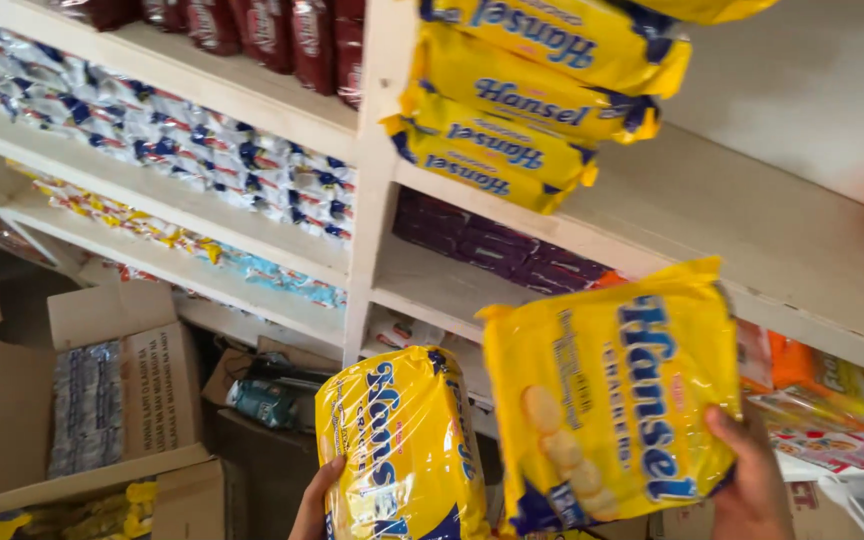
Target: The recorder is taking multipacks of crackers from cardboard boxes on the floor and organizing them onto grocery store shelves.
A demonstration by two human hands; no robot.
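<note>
Head view showed the right hand (752,485) holding a yellow cracker pack (607,390) by its lower right corner, grip closed on it, below the white shelf (752,230). The left hand (314,505) gripped a second yellow pack (402,450) from its left side. Both looked light, crinkly and slippery, the crackers inside breakable, so holding the edges seemed best. Stacked yellow packs (522,100) lay on the shelf above.

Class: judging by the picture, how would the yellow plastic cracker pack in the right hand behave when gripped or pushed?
The yellow plastic cracker pack probably feels light, since the right hand holds its edge. Its glossy film looks slippery. The crackers inside likely break under pressure.
</note>
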